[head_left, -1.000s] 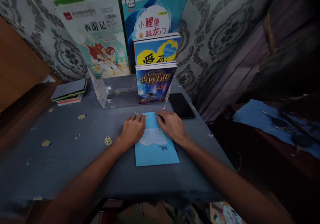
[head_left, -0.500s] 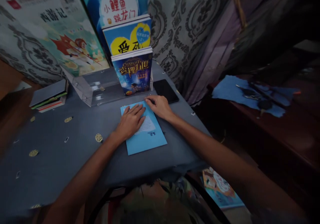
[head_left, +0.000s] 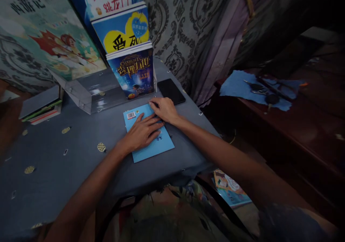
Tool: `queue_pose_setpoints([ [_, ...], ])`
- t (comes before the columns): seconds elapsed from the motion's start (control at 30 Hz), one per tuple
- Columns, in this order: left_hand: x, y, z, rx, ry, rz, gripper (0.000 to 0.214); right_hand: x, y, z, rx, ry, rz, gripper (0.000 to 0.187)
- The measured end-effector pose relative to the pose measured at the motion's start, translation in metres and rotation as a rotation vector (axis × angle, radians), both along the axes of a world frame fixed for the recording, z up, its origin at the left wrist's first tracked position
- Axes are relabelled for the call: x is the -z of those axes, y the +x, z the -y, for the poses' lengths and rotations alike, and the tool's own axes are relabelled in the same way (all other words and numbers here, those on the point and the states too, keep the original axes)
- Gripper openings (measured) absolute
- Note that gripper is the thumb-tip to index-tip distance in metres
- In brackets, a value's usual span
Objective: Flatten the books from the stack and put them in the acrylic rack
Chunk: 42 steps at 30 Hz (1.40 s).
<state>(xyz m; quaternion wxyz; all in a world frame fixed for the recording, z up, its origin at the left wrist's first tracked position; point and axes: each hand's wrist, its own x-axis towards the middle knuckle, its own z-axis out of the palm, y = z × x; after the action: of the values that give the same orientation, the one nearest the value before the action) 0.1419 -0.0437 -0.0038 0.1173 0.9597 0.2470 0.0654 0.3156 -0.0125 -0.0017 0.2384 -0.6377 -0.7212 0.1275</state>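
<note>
A light-blue book (head_left: 151, 151) lies back cover up on the dark tablecloth, with a barcode label near its top left corner. My left hand (head_left: 144, 131) rests flat across the middle of the cover, fingers stretched toward the right edge and nearly meeting my right wrist. At the top right corner of this book, my right hand (head_left: 163, 109) has its fingers bent and drawn together on the edge; the fingertips are partly hidden. Just beyond stands an upright dark-blue book (head_left: 133, 74) in a clear plastic stand (head_left: 78, 92).
A black tablet-like slab (head_left: 171, 91) lies beyond my right hand. Behind are a yellow-and-blue book (head_left: 121, 28) and large picture books (head_left: 67, 51). Stacked books (head_left: 41, 105) sit at left. A blue cloth (head_left: 234, 87) with tools covers part of a reddish surface at right.
My left hand has slid rightward and slightly down over the cover, uncovering the barcode label. My right hand stays at the top right corner. The view has shifted a little.
</note>
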Motion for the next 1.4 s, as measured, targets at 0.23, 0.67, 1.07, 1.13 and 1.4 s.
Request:
queue_pose_setpoints([
  [0.23, -0.008, -0.002, 0.013, 0.205, -0.07, 0.023, 0.038, 0.003, 0.001, -0.001, 0.001, 0.003, 0.012, 0.035],
  [0.67, -0.007, -0.001, 0.022, 0.298, -0.164, 0.028, 0.036, 0.003, 0.001, -0.001, -0.017, 0.007, 0.032, 0.033],
  [1.07, 0.018, -0.057, -0.05, -0.276, 0.002, 0.133, 0.043, 0.013, -0.003, 0.001, -0.192, 0.155, 0.104, 0.029],
  [1.13, 0.022, -0.066, -0.058, -0.342, -0.01, 0.109, 0.045, 0.015, -0.01, 0.006, -0.276, 0.238, 0.114, 0.028],
  [1.4, 0.025, -0.07, -0.061, -0.335, -0.059, 0.09, 0.046, 0.027, -0.047, 0.029, -0.85, 0.364, 0.014, 0.026],
])
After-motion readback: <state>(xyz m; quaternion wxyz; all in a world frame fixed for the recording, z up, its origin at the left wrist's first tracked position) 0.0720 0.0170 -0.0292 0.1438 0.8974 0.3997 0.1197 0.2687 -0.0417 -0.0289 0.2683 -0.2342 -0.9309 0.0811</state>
